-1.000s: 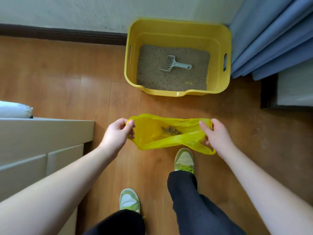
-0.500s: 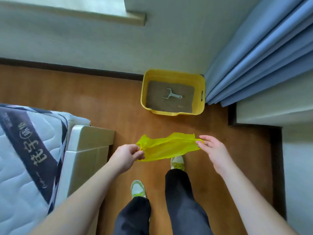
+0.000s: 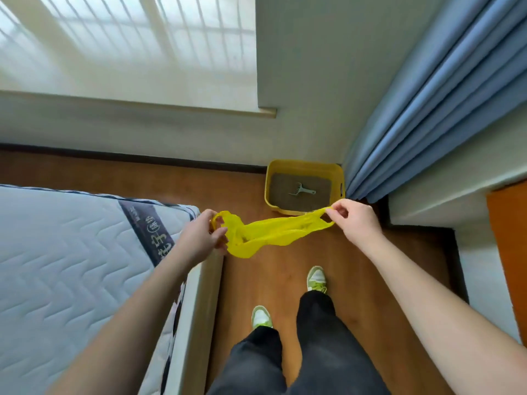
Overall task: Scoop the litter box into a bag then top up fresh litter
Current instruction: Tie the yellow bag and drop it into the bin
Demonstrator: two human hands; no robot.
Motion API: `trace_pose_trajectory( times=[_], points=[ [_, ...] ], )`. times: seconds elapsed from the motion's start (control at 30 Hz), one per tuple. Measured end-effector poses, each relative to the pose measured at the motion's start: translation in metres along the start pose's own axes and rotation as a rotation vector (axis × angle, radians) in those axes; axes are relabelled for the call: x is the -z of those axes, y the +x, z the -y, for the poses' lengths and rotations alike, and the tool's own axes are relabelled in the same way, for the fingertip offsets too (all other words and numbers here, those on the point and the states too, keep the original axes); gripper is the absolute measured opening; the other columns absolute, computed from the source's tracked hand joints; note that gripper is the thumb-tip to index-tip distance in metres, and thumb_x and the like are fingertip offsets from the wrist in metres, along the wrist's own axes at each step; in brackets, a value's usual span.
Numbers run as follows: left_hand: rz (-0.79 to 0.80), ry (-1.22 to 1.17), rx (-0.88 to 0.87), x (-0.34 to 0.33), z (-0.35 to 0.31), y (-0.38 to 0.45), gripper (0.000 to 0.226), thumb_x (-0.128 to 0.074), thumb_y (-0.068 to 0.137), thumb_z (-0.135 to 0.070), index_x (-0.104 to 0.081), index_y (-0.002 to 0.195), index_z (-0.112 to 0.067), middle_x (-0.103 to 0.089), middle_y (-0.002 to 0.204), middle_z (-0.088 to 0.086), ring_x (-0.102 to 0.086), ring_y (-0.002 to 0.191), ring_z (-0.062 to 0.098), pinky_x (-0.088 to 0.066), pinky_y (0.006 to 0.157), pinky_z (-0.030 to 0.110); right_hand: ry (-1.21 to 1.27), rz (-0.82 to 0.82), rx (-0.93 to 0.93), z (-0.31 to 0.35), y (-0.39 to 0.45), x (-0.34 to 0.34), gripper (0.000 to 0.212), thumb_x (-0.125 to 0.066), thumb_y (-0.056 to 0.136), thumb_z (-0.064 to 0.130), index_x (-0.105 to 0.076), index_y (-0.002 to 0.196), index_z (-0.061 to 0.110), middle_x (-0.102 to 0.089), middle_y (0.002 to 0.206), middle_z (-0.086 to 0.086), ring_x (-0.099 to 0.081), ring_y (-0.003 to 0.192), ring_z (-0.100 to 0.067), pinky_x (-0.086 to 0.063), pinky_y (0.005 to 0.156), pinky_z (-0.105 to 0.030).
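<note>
I see the yellow bag [image 3: 265, 238] stretched out in the air between my two hands, above the wood floor [image 3: 356, 280]. My left hand [image 3: 199, 240] holds one end of the bag with its fingers curled round the handle loop. My right hand [image 3: 355, 220] pinches the other end between thumb and fingers. The middle of the bag sags down.

Just past the bag sits the yellow litter box [image 3: 305, 166] on the floor, against the wall. It has brown litter [image 3: 285, 199] in it, and a small grey scoop [image 3: 301, 191] lies on top of the litter.

A blue curtain [image 3: 427, 95] hangs right beside the box. A white mattress [image 3: 71, 252] is on my left, and a bright window [image 3: 128, 38] is above it. Below my hands I see my dark trousers [image 3: 313, 337] and green and white shoes [image 3: 316, 277].
</note>
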State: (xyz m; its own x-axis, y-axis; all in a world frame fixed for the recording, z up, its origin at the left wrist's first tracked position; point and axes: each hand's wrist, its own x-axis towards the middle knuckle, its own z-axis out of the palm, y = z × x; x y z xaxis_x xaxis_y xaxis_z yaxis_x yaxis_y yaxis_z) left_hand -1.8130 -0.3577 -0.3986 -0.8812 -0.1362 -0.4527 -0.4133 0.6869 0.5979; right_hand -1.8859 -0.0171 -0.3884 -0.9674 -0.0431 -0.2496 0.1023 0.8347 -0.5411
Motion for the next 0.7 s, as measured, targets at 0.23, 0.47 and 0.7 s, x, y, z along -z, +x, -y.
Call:
trace_pose_trajectory(
  times=[0.23,0.47,0.7],
  points=[
    [-0.130,0.184,-0.093,0.063,-0.050,-0.047,0.037,-0.043,0.102,-0.039,-0.063,0.088,-0.011,-0.065,0.090,0.004,-0.066,0.077,0.019,-0.054,0.080,0.039,-0.007,0.070,0.249,0.078,-0.071,0.046,0.008,-0.064,0.090,0.029,-0.068,0.089,0.022,-0.068,0.075,0.005,-0.061,0.072,-0.012,-0.046,0.066,-0.029],
    [-0.066,-0.316,-0.363,0.109,-0.152,-0.109,0.032,-0.044,0.103,-0.027,-0.058,0.085,-0.005,-0.069,0.069,0.008,-0.069,0.069,0.025,-0.059,0.072,0.040,0.193,-0.041,0.618,0.144,-0.152,0.106,0.011,-0.071,0.085,0.024,-0.072,0.093,0.016,-0.066,0.087,0.009,-0.058,0.083,-0.004,-0.048,0.075,-0.019],
    [0.225,-0.825,-0.439,0.067,-0.246,-0.193,0.034,-0.037,0.105,-0.026,-0.048,0.079,-0.008,-0.052,0.057,0.001,-0.049,0.049,0.018,-0.040,0.045,0.022,0.274,-0.396,0.816,0.159,-0.204,0.173,0.014,-0.066,0.088,0.030,-0.070,0.091,0.016,-0.061,0.112,0.006,-0.052,0.113,-0.013,-0.041,0.098,-0.027]
  ],
)
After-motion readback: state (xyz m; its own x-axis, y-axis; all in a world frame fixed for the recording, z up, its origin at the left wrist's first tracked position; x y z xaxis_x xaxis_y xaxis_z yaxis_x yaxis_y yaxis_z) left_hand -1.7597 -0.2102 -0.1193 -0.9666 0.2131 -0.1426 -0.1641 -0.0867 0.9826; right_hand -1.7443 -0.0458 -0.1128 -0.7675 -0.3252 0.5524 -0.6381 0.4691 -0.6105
